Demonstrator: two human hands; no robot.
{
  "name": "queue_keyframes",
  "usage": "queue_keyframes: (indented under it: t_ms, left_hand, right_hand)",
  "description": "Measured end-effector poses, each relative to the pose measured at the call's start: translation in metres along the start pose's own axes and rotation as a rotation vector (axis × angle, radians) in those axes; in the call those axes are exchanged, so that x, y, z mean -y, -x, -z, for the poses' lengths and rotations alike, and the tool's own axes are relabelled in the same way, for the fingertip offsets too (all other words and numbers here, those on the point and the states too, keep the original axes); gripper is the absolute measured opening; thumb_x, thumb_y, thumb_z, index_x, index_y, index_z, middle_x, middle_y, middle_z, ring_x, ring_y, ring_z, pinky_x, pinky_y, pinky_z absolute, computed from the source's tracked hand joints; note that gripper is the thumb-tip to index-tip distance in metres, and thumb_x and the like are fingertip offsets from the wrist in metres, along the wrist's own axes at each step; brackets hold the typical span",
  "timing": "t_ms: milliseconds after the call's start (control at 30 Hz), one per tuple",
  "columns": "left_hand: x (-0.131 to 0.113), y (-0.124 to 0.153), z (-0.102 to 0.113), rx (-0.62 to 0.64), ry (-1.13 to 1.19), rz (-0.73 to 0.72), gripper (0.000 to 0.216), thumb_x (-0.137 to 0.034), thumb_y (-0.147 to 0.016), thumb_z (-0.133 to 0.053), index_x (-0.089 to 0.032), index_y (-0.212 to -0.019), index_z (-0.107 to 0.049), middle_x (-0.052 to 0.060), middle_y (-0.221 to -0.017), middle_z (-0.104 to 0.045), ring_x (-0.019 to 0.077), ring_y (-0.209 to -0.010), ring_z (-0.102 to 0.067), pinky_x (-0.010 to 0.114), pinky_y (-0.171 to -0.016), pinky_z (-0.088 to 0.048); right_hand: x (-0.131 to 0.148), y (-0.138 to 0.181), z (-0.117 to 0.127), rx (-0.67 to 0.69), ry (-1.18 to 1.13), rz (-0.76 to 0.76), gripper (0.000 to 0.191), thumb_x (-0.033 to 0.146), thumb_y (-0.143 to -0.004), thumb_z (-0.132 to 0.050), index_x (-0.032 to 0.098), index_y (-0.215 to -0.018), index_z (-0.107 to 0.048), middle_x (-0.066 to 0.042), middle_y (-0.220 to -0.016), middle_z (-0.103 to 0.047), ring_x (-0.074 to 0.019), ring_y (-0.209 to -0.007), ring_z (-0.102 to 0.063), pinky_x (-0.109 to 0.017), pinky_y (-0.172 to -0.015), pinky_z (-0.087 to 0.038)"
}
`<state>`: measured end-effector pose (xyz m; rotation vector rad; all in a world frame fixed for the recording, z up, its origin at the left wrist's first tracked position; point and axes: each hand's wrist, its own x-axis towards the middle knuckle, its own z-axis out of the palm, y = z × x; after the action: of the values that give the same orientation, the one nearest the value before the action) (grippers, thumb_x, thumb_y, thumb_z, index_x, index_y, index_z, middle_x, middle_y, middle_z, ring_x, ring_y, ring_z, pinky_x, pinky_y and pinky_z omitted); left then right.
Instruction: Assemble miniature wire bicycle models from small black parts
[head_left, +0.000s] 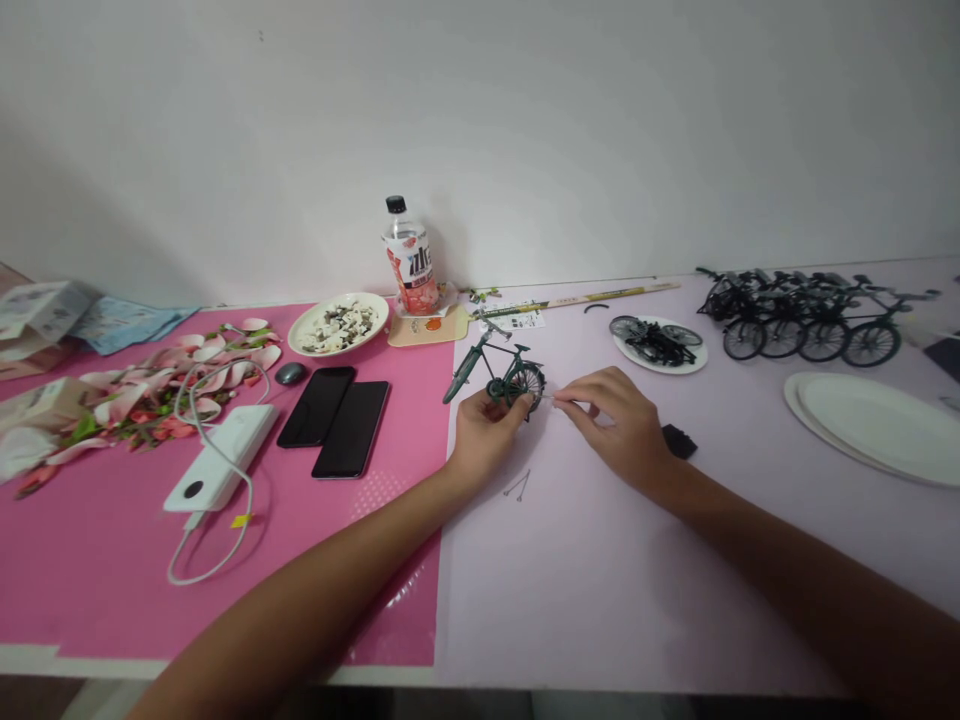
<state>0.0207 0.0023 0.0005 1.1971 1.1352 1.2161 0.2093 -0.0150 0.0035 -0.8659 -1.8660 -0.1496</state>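
A small dark green model bicycle [499, 370] stands on the pale lilac mat [600, 560], with only its rear wheel fitted. My left hand [484, 432] is closed around the bicycle's rear part from below. My right hand [619, 425] is just to the right, fingers pinched on a thin metal pin whose tip points at the rear wheel hub. Two loose pins [517, 487] lie on the mat below my left hand. A small black part [680, 440] sits behind my right hand.
A white plate of black bicycle parts [658, 345] and a row of finished model bicycles [806, 318] stand at the back right, with stacked white plates [877, 425] nearer. On the pink mat lie two phones [335, 418], a power bank [223, 455], a bottle [411, 262] and petals [150, 395].
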Motion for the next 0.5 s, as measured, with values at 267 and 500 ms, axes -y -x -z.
queue_keyframes:
  t_ms: [267,500]
  left_hand:
    - [0.0016,-0.0005,-0.0003,0.005,-0.005,-0.012,0.030,-0.041,-0.076,-0.083,-0.013,-0.085,-0.077,0.010,-0.086,-0.079,0.0189,-0.075,-0.069,0.030,-0.071,-0.051]
    - [0.0029,-0.0008,-0.0003,0.009,-0.009,-0.016,0.030,-0.042,-0.077,-0.084,-0.014,-0.084,-0.076,0.009,-0.085,-0.079,0.0189,-0.075,-0.068,0.030,-0.071,-0.051]
  right_hand:
    - [-0.0013,0.0000,-0.0006,-0.006,-0.017,0.000,0.014,0.012,-0.095,-0.072,0.024,-0.102,-0.073,-0.006,-0.088,-0.077,-0.0206,-0.079,-0.066,-0.034,-0.060,-0.054]
    - [-0.0014,0.0004,0.0002,0.000,-0.033,0.004,0.017,0.010,-0.094,-0.073,0.025,-0.102,-0.073,-0.005,-0.089,-0.076,-0.0206,-0.079,-0.066,-0.033,-0.061,-0.055]
